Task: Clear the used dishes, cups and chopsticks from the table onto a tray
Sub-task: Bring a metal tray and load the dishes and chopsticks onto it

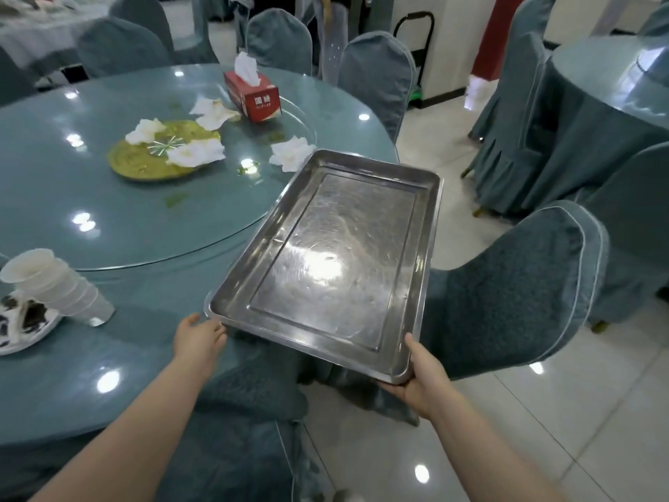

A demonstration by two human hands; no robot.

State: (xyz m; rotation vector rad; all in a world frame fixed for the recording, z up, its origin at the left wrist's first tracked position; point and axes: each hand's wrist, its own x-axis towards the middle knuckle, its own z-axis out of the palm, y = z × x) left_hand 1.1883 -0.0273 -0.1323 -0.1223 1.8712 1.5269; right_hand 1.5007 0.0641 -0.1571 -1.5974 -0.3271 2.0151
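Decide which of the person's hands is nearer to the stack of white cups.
Left. The left hand holds the tray's near-left corner, just right of the stack of white cups. The right hand grips the tray's near-right corner, much farther off.

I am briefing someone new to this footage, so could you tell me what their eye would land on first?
First, the large shiny metal tray, empty, held over the table's edge, the left hand at its near left corner and the right hand gripping its near right corner. Next, the red tissue box on the far part of the glass turntable, with crumpled napkins around it. At the left edge, stacked cups lie tipped over a dirty plate.
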